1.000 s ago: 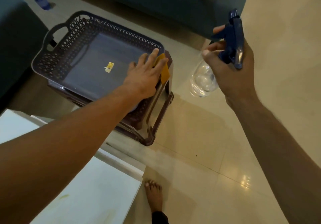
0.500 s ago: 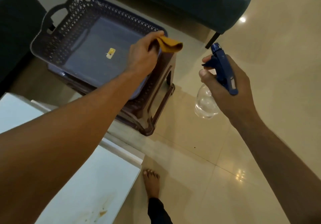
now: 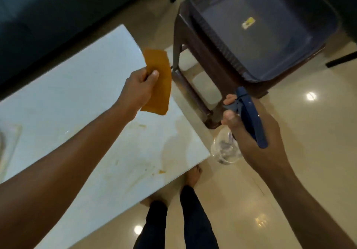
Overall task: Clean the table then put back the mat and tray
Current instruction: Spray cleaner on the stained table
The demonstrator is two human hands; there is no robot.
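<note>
Getting Ready to Wipe the Dirty Table

Pinching the orange cloth (image 3: 158, 82), the fingers (image 3: 153, 74) of the left hand (image 3: 138, 90) hold it up in the air over the white table (image 3: 67, 94). The cloth hangs flat and does not touch the top yet. The right hand (image 3: 251, 132) is wrapped tight around the spray bottle (image 3: 239, 127), with one finger on the blue trigger. The clear bottom of the bottle hangs just past the table's corner, over the floor (image 3: 309, 171).

The table has yellow-brown marks and small crumbs (image 3: 161, 171) near the close edge, and a wet-looking patch near the corner. The tray (image 3: 260, 36) sits on a brown stool (image 3: 193, 71) beside the table, well out of the way. At the far left edge there is something pale on the table; it may be the mat, but it is too blurry to be sure.

To do this step well, it looks best to point the spray at the stains, not at the floor. Then press the cloth flat and rub toward the middle, so the crumbs do not fall off the edge. Go over the corner too. The tray should go back only when the top is dry.
</note>
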